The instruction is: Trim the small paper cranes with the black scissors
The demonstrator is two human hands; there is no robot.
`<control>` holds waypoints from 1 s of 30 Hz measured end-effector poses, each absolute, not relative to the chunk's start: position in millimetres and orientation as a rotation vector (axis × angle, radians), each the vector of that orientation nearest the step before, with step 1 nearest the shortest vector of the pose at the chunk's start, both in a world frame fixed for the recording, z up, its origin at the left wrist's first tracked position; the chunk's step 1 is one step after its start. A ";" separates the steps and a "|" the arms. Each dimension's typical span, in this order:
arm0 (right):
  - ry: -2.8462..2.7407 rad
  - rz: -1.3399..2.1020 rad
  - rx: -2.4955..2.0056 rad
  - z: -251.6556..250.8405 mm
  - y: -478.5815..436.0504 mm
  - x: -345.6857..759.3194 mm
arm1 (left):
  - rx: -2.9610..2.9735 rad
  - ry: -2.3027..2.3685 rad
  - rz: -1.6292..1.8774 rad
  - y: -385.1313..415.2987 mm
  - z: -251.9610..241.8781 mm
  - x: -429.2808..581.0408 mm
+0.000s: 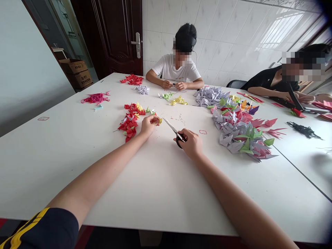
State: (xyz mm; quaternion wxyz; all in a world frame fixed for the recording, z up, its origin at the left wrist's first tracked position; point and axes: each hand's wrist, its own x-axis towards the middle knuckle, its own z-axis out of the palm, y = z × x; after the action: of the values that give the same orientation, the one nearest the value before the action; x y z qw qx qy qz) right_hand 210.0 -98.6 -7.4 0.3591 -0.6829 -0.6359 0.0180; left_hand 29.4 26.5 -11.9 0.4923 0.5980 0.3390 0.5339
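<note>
Currently left fingers (155, 120) are pinched together on a small yellow paper bit (160, 121); its exact shape is too small to resolve. Right fingers (188, 137) are clamped round the black handles of the scissors (172, 129), blades pointing up-left, tips just beside the bit. Blade gap is too narrow to read.

Main risk: a nick to the left fingers. The tips sit that close, so a slip or misjudged closing could reach skin. Second: the bit is tiny, so a loose pinch could drop it among the paper crumbs (181, 119) near the blades. Red folded pieces (129, 126) lie just beside the left hand, mid-surface (160, 193); a careless wrist sweep could scatter them. Lilac-and-red pile (233, 133) sits toward the right edge, well apart, so low risk. Person at the far edge (176, 67) and person at the right edge (269, 81) work apart from these hands: no collision concern.
</note>
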 end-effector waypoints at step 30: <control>-1.670 -0.250 -1.888 -10.3 -98.0 212.3 | 1.425 0.832 1.221 29.5 -12.8 29.8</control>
State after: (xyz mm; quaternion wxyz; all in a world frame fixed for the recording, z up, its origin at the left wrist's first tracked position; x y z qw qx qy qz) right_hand 212.3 -98.0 -10.3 0.2996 -0.7110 -0.6291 -0.0942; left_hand 29.8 29.5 -12.8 0.5181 0.5938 0.3466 0.5088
